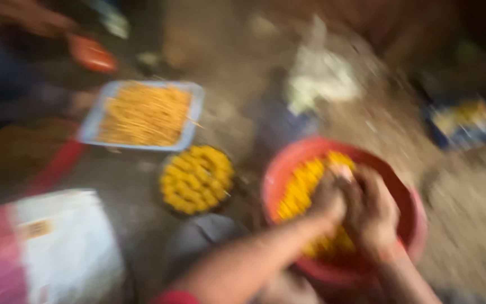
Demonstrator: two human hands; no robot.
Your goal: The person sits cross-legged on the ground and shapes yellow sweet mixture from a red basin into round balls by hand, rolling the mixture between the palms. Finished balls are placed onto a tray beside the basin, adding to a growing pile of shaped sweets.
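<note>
Head view, heavily motion-blurred throughout; edges and fine detail are lost. A red round basin (pixel 279 180) sits at about 4 o'clock in the frame, holding a heap of yellow pieces (pixel 302 188) whose individual shapes cannot be resolved. Both hands are inside the basin, over the heap. The left hand (pixel 328 198) enters from 7 o'clock along a bare forearm, its fingers curled downward into the yellow pieces; whether they actually grip any is not discernible. The right hand (pixel 373 213) lies just beside it toward 3 o'clock, touching or overlapping it, fingers bent inward; its grasp cannot be told either. The hands hide the middle of the heap, and the basin's near rim is covered by the forearms.

At 9 o'clock from the basin stands a small dark round dish (pixel 197 179) filled with similar yellow pieces. Toward 11 o'clock lies a pale blue rectangular tray (pixel 195 110) of orange-yellow strands. A white and pink bag (pixel 57 247) occupies 8 o'clock, cut off by the frame edge. A crumpled white object (pixel 319 76) at 12 o'clock and a blue box (pixel 462 126) at 2 o'clock remain unidentifiable.
</note>
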